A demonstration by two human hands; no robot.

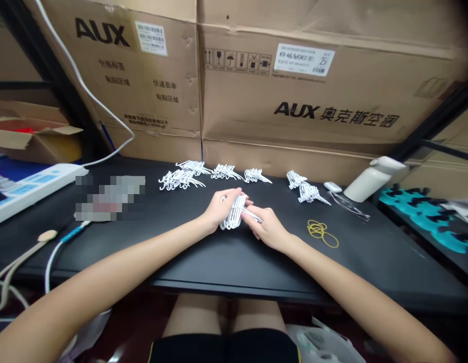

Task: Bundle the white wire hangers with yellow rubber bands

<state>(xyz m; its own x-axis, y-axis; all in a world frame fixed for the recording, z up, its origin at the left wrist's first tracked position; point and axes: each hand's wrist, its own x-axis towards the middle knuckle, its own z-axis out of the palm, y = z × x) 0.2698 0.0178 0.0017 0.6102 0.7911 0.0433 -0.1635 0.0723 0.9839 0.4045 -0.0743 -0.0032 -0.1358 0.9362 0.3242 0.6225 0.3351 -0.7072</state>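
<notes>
Matte black desk [219,262] before brown corrugated cartons [294,91], your left hand [219,209] and right hand [270,229] both closed around a bundle of thin white plastic hooks [236,212] mid-desk, similar bundles [184,176] behind, yellow rubber bands [322,232] just right.

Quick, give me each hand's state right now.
Left hand: closed on the bundle of white hooks.
Right hand: closed on the same bundle, gripping its lower end.
</notes>
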